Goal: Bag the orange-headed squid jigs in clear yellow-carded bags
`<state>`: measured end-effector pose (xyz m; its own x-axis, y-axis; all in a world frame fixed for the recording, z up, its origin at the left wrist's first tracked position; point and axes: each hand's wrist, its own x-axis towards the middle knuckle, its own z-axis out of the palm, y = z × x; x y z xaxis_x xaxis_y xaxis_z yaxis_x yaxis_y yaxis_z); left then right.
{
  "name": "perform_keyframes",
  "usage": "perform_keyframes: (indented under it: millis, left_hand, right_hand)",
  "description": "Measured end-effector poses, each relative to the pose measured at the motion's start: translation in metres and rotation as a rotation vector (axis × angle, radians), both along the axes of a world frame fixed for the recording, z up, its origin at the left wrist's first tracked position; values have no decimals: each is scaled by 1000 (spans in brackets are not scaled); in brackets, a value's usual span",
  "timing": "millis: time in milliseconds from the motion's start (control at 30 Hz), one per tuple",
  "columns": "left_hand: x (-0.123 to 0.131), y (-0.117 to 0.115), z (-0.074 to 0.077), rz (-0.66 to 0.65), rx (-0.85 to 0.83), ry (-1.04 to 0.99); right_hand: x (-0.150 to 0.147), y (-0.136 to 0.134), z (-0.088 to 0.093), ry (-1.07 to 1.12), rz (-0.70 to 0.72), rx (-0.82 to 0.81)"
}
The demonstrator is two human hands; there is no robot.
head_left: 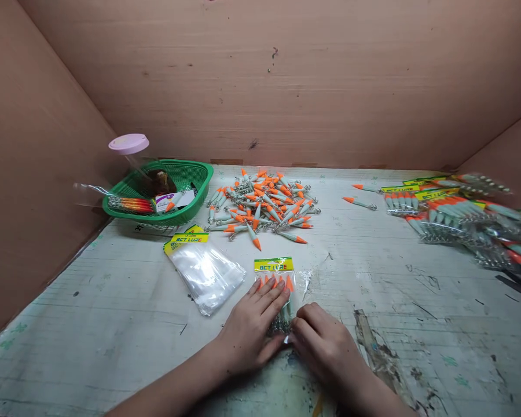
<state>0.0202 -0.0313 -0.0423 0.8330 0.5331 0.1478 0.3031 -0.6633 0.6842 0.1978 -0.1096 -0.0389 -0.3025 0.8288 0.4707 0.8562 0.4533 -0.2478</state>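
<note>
A clear plastic bag of fishing lures (274, 267) with a yellow and green header lies flat in front of me. Several orange-tipped lures show side by side inside it. My left hand (258, 318) rests flat on the bag, its fingers stretched over the lures. At the bag's lower right corner, my right hand (325, 341) has its fingers curled and pressed together on the bag's open end. Up and to the left lies a stack of flat bags (206, 272) with the same header. Beyond them is a pile of loose lures (269, 202), pale green with orange tips and metal hooks.
A green basket (204, 191) at the back left holds a packet of red-yellow lures (132, 205), a pink-lidded container (129, 143) and a card. Filled lure packs (455, 214) are heaped at the right, two loose lures (359, 202) beside them. Cardboard walls (286, 87) surround the table.
</note>
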Motion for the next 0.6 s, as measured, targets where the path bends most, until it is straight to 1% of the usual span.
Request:
perform_keyframes:
  millis: [133, 267, 367, 467, 600]
  left_hand:
    - [1, 0, 0, 3, 23, 24]
    - [-1, -2, 3, 9, -13, 19]
    - [-2, -4, 1, -1, 29, 51]
    - [-2, -5, -2, -7, 65, 81]
    - [-1, -3, -2, -2, 65, 79]
  right_hand:
    - [0, -3, 0, 60, -30, -73]
    - [-3, -6, -3, 156, -67, -122]
    - [-3, -7, -4, 212, -62, -170]
    - [-4, -8, -5, 217, -80, -151]
    - [-6, -8, -5, 205, -102, -103]
